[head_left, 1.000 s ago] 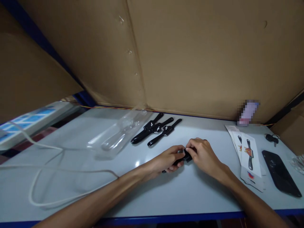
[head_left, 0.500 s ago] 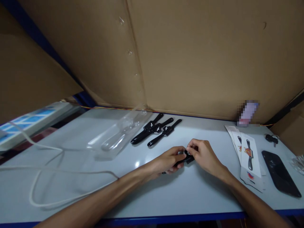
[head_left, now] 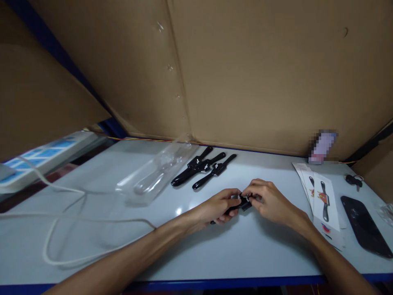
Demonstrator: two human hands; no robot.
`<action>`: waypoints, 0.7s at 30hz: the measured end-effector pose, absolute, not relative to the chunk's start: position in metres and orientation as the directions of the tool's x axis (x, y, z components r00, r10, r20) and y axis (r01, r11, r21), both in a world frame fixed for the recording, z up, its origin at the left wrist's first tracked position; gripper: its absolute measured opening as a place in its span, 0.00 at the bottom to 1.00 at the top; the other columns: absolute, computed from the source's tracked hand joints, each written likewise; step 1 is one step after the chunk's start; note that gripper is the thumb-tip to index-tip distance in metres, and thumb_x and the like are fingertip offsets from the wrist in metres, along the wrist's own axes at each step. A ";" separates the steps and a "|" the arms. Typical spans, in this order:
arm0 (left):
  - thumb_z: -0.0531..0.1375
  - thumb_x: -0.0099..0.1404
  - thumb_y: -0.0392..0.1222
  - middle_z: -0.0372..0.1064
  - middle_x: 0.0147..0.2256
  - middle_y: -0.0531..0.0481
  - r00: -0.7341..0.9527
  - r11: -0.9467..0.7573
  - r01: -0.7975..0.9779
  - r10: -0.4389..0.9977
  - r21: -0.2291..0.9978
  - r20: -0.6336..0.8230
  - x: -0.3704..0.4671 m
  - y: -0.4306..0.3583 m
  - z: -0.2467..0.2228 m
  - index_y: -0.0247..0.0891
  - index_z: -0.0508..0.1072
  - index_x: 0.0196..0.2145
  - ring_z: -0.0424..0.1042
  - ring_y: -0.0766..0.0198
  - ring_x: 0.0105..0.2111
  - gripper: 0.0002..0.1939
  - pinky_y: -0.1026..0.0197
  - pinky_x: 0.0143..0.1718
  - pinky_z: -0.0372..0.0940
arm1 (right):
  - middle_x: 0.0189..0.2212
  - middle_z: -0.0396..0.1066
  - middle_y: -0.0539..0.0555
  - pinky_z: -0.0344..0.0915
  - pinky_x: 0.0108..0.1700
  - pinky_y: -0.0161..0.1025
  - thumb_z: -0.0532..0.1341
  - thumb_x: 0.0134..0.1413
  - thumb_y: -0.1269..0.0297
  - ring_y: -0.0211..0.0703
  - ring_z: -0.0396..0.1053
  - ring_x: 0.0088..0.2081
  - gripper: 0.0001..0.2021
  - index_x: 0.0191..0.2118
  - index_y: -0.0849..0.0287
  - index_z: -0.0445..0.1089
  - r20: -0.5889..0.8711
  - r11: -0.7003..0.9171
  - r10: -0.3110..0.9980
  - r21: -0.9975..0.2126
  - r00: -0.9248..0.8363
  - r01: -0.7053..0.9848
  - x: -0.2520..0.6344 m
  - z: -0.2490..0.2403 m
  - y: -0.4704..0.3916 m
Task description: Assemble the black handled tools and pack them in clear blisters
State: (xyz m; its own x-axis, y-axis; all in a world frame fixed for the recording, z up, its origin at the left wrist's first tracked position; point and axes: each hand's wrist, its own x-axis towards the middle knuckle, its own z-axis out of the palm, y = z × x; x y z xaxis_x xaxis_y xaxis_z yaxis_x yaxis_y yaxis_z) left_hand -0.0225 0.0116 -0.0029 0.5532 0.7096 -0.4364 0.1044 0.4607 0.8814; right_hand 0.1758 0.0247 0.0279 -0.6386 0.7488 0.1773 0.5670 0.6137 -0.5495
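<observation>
My left hand is wrapped round one handle of a black spokeshave, held just above the table. At its middle, my right hand pinches a small silver thumbscrew, partly covered by the fingers. Much of the tool is hidden by both hands. Beyond my left hand, three more black spokeshaves lie side by side: one at the left, one in the middle and one at the right, each with silver fittings at its centre.
Clear plastic blister packaging lies left of the spokeshaves. Printed cards, a dark phone and keys are at the right. A white cable loops across the left side. Cardboard walls the back.
My right hand's fingers have turned and shifted slightly at the spokeshave's middle, exposing the silver thumbscrew. My left hand keeps its hold. The whole view has shifted slightly.
</observation>
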 end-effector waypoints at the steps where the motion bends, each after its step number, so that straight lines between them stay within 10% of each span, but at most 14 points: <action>1: 0.57 0.67 0.47 0.55 0.22 0.61 0.556 0.461 0.102 0.709 0.882 -0.435 -0.023 0.012 -0.003 0.41 0.60 0.38 0.45 0.76 0.16 0.10 0.68 0.17 0.36 | 0.35 0.72 0.52 0.62 0.40 0.38 0.58 0.55 0.82 0.40 0.67 0.36 0.13 0.37 0.58 0.76 0.177 0.626 0.739 -0.539 -0.651 0.564 0.176 0.029 0.024; 16: 0.57 0.67 0.46 0.56 0.22 0.61 0.548 0.478 0.135 0.694 0.868 -0.468 -0.022 0.011 0.001 0.40 0.62 0.44 0.46 0.76 0.16 0.11 0.68 0.17 0.36 | 0.29 0.73 0.50 0.59 0.36 0.37 0.60 0.60 0.76 0.39 0.67 0.32 0.07 0.32 0.59 0.72 0.189 0.496 0.851 -0.597 -0.490 0.631 0.166 0.017 0.024; 21: 0.57 0.66 0.45 0.55 0.22 0.61 0.537 0.472 0.118 0.710 0.874 -0.456 -0.022 0.011 0.004 0.40 0.63 0.43 0.45 0.76 0.16 0.11 0.69 0.17 0.37 | 0.34 0.71 0.53 0.60 0.38 0.37 0.55 0.62 0.81 0.40 0.67 0.36 0.15 0.44 0.58 0.74 0.250 0.697 0.707 -0.406 -0.661 0.591 0.168 0.015 0.021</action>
State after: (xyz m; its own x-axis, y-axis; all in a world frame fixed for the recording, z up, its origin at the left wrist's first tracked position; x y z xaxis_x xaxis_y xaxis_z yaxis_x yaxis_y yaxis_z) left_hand -0.0219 0.0105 0.0039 0.5366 0.7100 -0.4560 0.1182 0.4718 0.8737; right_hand 0.1680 0.0213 0.0149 -0.6614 0.7071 0.2501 0.5913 0.6967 -0.4062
